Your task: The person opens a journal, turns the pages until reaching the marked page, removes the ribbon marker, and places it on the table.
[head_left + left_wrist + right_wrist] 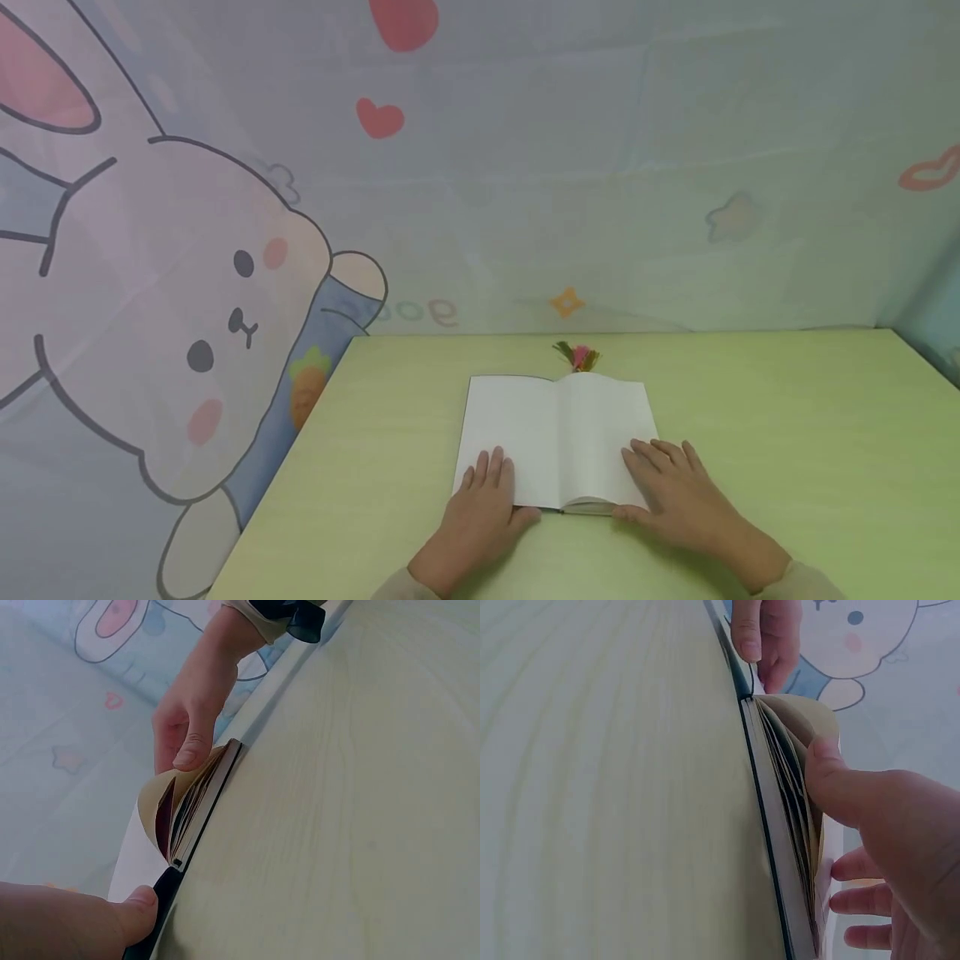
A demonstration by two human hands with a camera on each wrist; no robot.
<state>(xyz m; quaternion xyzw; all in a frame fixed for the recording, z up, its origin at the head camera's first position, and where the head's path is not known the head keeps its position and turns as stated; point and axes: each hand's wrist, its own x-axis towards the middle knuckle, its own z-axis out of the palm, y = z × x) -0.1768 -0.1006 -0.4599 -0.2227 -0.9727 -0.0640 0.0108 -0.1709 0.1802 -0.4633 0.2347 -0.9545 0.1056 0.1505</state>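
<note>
Head: the book (525, 425) lies open on the table (810, 425), apparently held flat; left hand (480, 512) near left, right hand (682, 500) near right, fingers straight, gripping nothing. Left wrist: left thumb (139, 911) at the cover (166, 896). Right wrist: right thumb (831, 780) against bowed leaves (802, 716); smoothing would want even pressure.

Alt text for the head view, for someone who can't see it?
An open book with blank-looking pages lies on a yellow-green table, a person's left hand on its left page and right hand on its right. A multicoloured tassel shows past its far edge; behind, a printed backdrop shows a cartoon rabbit.
</note>
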